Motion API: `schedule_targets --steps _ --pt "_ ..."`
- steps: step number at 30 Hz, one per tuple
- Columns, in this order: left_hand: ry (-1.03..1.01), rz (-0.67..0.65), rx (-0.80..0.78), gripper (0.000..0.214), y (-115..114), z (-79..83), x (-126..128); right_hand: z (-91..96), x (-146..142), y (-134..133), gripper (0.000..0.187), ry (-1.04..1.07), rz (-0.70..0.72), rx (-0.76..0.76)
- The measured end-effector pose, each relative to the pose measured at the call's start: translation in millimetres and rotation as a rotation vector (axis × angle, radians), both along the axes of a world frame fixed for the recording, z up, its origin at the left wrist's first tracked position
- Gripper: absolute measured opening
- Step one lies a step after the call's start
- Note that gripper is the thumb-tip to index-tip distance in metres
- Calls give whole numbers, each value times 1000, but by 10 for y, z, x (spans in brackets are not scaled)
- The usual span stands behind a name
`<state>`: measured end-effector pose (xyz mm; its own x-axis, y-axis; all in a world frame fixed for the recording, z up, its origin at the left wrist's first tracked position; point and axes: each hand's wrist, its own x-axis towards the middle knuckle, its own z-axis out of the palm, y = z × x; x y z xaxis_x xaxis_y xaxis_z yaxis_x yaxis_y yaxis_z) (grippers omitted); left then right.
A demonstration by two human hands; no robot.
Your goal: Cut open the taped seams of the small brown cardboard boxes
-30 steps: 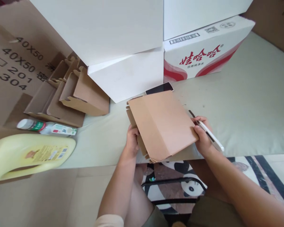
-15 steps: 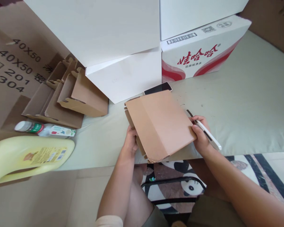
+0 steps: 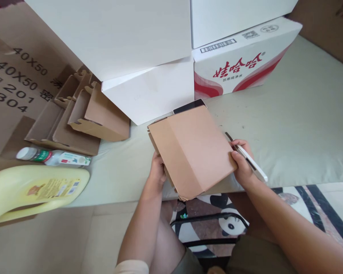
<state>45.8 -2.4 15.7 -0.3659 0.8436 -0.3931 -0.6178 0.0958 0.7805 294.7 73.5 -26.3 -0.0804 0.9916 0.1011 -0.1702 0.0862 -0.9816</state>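
A folded brown cardboard box [image 3: 192, 148] is held tilted over the pale green mat [image 3: 288, 125]. My left hand [image 3: 157, 171] grips its lower left edge, fingers curled under the flaps. My right hand [image 3: 242, 163] pinches the right edge and also holds a white utility knife [image 3: 252, 163] against its palm. A dark phone [image 3: 188, 106] peeks out just behind the box's far edge.
White cartons [image 3: 137, 57] and a red-and-white printed carton [image 3: 240, 61] are stacked at the back. Folded brown boxes [image 3: 80, 114] lie left, with a small bottle [image 3: 51, 156] and a yellow jug [image 3: 34, 190]. A panda-print stool [image 3: 214, 217] is below.
The box has shifted slightly left and tilted a little more toward me. Both hands keep their grips in nearly the same places.
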Motion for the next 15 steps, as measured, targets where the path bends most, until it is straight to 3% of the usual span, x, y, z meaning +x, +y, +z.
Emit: schedule_targets --steps 15 --pt "15 11 -26 40 -26 18 -5 -10 -1 5 25 -17 -1 2"
